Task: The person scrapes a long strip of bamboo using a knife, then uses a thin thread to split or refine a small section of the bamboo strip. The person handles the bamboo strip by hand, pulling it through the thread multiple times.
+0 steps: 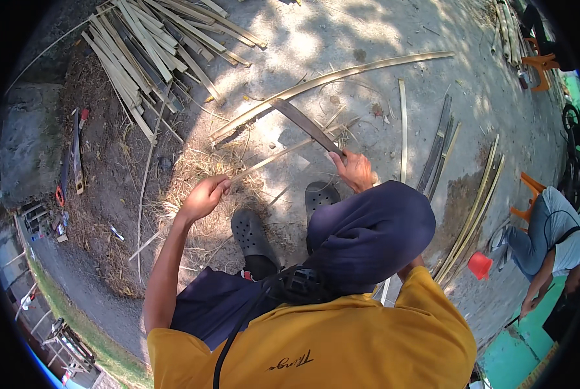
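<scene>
My left hand (205,196) is closed around a thin bamboo strip (270,159), which slants away from it to the upper right. In my right hand (356,172), beside my knee, is the handle of a machete (300,122). Its long dark blade points away to the upper left and crosses the strip near the strip's far end. Whether blade and strip touch, I cannot tell. Beyond them a long, slightly curved bamboo slat (342,74) lies on the ground, close to the machete's tip. Thin shavings (205,165) are scattered below my left hand.
A large pile of split bamboo slats (147,52) lies at the far left, with a handsaw (77,155) nearby. More strips (475,207) lie to the right, near a red container (479,265). Another person (549,233) sits at the right edge. My feet wear dark clogs (251,233).
</scene>
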Motion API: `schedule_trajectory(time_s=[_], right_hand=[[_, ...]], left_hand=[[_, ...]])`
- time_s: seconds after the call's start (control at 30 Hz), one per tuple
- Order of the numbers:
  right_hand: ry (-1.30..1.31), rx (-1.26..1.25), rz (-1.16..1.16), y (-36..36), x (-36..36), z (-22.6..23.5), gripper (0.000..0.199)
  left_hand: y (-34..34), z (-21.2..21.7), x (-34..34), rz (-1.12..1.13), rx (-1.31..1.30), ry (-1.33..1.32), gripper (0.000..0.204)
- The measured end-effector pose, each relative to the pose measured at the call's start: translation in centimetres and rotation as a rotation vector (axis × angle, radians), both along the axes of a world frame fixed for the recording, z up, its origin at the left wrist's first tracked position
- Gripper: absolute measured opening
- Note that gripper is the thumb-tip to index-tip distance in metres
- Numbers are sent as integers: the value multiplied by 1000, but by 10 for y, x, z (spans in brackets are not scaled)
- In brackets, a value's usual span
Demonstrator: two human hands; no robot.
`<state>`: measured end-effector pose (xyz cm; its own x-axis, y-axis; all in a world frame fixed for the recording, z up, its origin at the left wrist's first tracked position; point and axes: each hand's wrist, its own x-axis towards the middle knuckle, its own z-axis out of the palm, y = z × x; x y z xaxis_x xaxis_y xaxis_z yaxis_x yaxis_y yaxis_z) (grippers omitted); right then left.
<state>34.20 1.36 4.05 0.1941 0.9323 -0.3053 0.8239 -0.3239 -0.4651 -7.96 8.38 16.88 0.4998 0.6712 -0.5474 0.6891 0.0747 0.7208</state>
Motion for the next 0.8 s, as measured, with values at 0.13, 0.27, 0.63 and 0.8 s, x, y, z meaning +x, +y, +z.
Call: schedule_trajectory(time_s=[0.13,0.27,0.63,0.8], right_hand=[[-128,52,-226,-1,73,-4,65],[-149,-3,-380,-5,111,-5,73],[-48,-6,-398,13,91,15,74],[44,26,-504,-6,86,3,71]], left_hand=[[-5,46,-113,17,-6,90,34],[-35,89,-224,90,-103,234,34],[12,98,-185,420,158,86,34],[40,75,-80,164,268,151,33]])
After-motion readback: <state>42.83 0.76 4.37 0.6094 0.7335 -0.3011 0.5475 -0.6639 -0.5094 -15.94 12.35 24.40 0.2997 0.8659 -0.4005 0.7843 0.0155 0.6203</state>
